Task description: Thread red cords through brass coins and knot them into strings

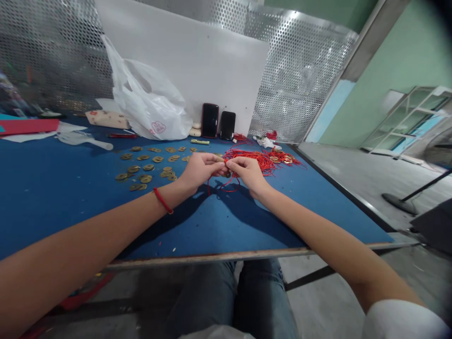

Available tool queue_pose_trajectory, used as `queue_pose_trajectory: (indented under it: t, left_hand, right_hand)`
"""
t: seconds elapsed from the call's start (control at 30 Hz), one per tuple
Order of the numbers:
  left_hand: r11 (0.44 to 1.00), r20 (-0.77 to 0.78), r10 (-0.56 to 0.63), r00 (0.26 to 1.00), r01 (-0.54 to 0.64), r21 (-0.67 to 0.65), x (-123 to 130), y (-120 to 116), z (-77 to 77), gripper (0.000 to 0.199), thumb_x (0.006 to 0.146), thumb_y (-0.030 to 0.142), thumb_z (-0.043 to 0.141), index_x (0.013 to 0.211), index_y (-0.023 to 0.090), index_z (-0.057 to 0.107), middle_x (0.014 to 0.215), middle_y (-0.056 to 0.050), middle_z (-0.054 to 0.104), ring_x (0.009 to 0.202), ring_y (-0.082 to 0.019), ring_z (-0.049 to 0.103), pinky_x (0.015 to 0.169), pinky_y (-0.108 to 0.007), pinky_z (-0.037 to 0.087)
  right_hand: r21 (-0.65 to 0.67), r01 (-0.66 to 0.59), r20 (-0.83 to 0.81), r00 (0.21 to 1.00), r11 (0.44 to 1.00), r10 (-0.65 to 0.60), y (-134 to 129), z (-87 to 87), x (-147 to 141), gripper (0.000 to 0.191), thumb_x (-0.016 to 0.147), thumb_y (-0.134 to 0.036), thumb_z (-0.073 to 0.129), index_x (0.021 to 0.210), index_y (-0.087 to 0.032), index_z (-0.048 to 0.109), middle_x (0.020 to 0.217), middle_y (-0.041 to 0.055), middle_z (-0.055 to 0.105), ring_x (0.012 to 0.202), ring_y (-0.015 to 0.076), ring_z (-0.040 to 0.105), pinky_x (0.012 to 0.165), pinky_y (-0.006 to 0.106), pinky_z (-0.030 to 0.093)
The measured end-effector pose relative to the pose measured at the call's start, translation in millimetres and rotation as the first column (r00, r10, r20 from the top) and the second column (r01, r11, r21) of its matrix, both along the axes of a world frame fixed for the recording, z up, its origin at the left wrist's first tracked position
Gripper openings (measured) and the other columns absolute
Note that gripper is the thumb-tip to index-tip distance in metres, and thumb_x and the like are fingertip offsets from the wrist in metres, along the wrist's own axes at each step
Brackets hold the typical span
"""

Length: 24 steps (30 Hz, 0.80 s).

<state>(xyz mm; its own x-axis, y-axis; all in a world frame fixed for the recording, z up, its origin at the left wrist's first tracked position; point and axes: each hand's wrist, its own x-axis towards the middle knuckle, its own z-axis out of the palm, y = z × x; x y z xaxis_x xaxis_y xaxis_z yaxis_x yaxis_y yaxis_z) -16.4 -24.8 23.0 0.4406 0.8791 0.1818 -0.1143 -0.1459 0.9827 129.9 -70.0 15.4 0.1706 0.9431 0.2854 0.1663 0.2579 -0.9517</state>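
Both hands meet over the middle of the blue table. My left hand, with a red braided bracelet at its wrist, pinches a red cord between thumb and forefinger. Thumb and forefinger of my right hand are closed on the same cord, right beside the left fingertips. Loose ends of the cord loop down below the fingers. Part of a brass-coloured coin shows under the fingertips; whether it is tied to the cord I cannot tell. Behind the right hand lies a heap of red cords.
Several holed brass coins are spread left of my hands. Behind them stand a white plastic bag and two dark phones leaning on a white board. More coins with red cord lie right. The blue table ends near my lap.
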Motion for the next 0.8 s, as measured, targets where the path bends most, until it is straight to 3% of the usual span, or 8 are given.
queue_pose_trajectory:
  t: [0.2,0.43,0.57,0.73,0.8]
  left_hand:
    - [0.971,-0.059,-0.064,0.996,0.048,-0.235,-2,1,7.3,0.010,0.078,0.011,0.071,0.068,0.009,0.069,0.065,-0.007,0.070,0.055,-0.010,0.062,0.060,-0.021,0.050]
    - [0.838,0.045,-0.183,0.982,0.180,-0.514,-3,-1,17.3,0.029,0.091,0.011,0.049,0.071,0.007,0.070,0.066,-0.010,0.068,0.056,-0.013,0.063,0.059,-0.023,0.052]
    - [0.831,0.101,-0.199,0.975,0.222,-0.511,-4,2,13.3,0.028,0.092,0.010,0.047,0.076,0.008,0.070,0.070,-0.010,0.069,0.060,-0.014,0.065,0.059,-0.023,0.052]
    - [0.889,0.136,-0.214,0.967,0.251,-0.384,-7,7,4.1,0.006,0.082,0.011,0.067,0.077,0.011,0.069,0.073,-0.005,0.067,0.063,-0.011,0.063,0.062,-0.020,0.051]
    - [0.915,0.113,-0.190,0.975,0.217,-0.341,-7,6,2.3,0.007,0.077,0.013,0.073,0.073,0.011,0.068,0.070,-0.003,0.066,0.062,-0.010,0.062,0.064,-0.020,0.052]
  right_hand:
    - [0.093,-0.025,0.166,0.986,0.995,0.009,5,-5.0,5,0.020,0.076,-0.032,0.062,0.070,-0.013,0.064,0.064,0.0012,0.064,0.057,0.0065,0.052,0.058,0.020,0.039]
    - [0.229,0.009,0.394,0.914,0.973,-0.101,3,-5.6,8,0.019,0.082,-0.029,0.058,0.076,-0.013,0.067,0.069,0.0030,0.067,0.061,0.0084,0.055,0.062,0.022,0.041]
    - [0.248,0.019,0.409,0.904,0.969,-0.122,2,-5.2,8,0.019,0.083,-0.029,0.057,0.079,-0.014,0.067,0.070,0.0028,0.068,0.062,0.0089,0.056,0.063,0.022,0.041]
    - [0.239,0.019,0.356,0.928,0.971,-0.106,3,-2.6,8,0.018,0.082,-0.028,0.059,0.077,-0.013,0.067,0.068,0.0019,0.066,0.060,0.0077,0.054,0.061,0.021,0.040]
    - [0.222,-0.002,0.319,0.945,0.975,-0.070,4,-1.9,7,0.019,0.081,-0.029,0.059,0.075,-0.013,0.066,0.066,0.0014,0.064,0.059,0.0070,0.051,0.059,0.021,0.038]
